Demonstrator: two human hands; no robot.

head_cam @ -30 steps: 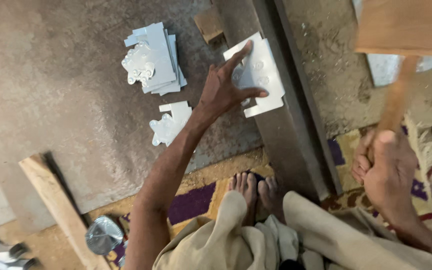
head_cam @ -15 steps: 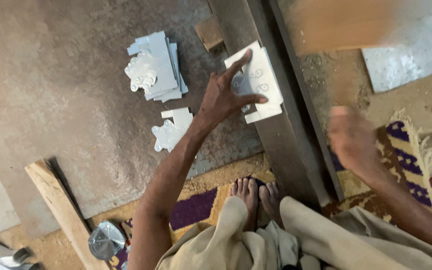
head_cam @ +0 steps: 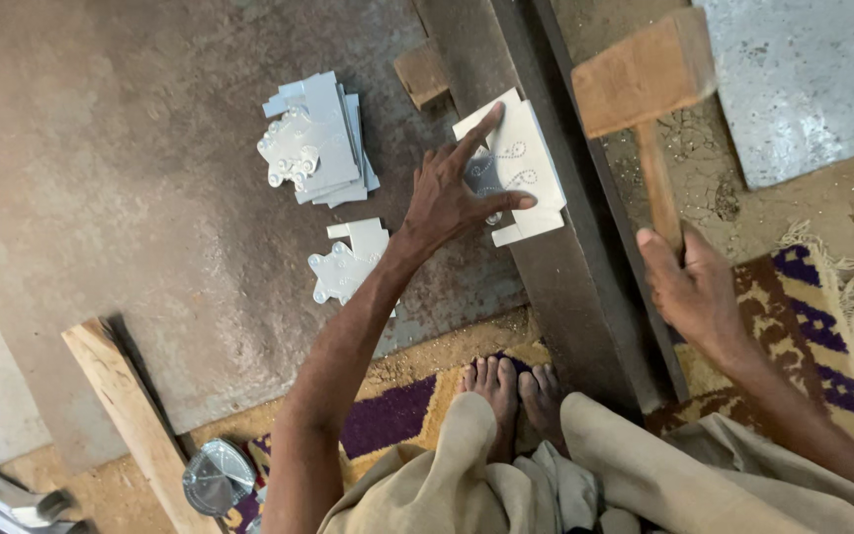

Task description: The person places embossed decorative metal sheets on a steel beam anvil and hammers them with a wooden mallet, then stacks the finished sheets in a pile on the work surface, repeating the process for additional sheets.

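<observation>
a worn, rust-brown metal floor plate (head_cam: 130,198) fills the left of the view, and a long dark steel beam (head_cam: 555,267) runs across it from top to bottom, with sandy ground and a patterned purple and tan rug (head_cam: 822,336) to the right. the left hand (head_cam: 452,198) is down on a pale cut metal sheet piece (head_cam: 526,163) that lies on the beam, fingers spread wide and flat, the index finger stretched along the piece's upper edge and the thumb pressed on its lower side. punched dotted curls show on the sheet just beside the fingers. over on the right, the right hand (head_cam: 689,287) is wrapped tight round the handle of a wooden mallet (head_cam: 644,84), the square head up in the air above the beam and to the right of the sheet piece, clear of it. left of the beam, a stack of similar cut pieces (head_cam: 318,138) sits on the floor plate, and a single shaped piece (head_cam: 348,262) lies apart below it, just beside the left forearm. a small wooden block (head_cam: 421,74) rests at the beam's upper edge. a grey speckled slab (head_cam: 812,79) lies top right. two bare feet (head_cam: 511,386) sit on the rug beside the beam, beige cloth over the knees. a wooden plank (head_cam: 130,425) lies bottom left, with a round metal lid (head_cam: 217,478) near it.
</observation>
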